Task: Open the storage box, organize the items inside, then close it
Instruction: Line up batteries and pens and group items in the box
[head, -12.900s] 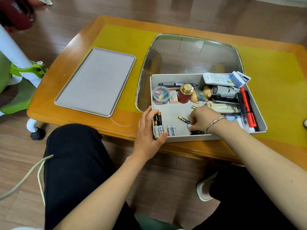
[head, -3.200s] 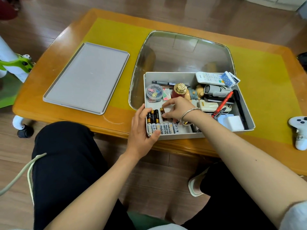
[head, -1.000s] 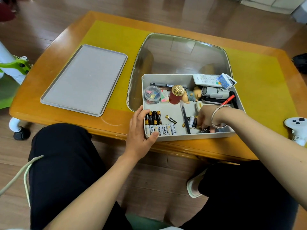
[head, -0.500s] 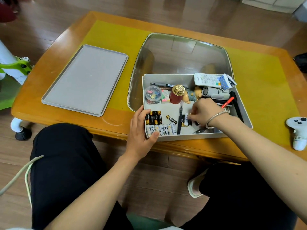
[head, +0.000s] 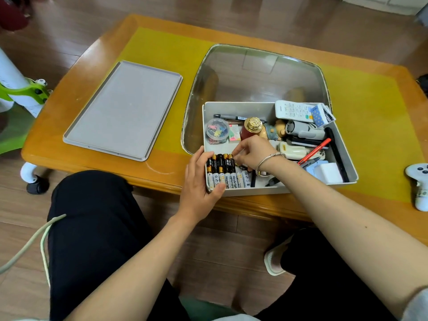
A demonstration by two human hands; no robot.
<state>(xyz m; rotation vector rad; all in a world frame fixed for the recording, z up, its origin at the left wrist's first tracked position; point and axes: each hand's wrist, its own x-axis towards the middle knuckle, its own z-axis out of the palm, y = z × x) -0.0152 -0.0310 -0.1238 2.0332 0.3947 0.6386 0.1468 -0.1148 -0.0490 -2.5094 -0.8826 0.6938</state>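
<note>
Now left hand (head: 199,181) gripping box (head: 347,158) corner, right hand (head: 252,152) at batteries (head: 223,170)

A single head-worn camera looks forward and steeply down from above the seated person's lap, facing across the desk (head: 370,93). The box (head: 347,144) sits near, just below frame centre, with the lid (head: 125,110) to its left. The wide-angle lens seems to bow the desk's edges. Both forearms enter from the bottom edge, toward the box.
</note>
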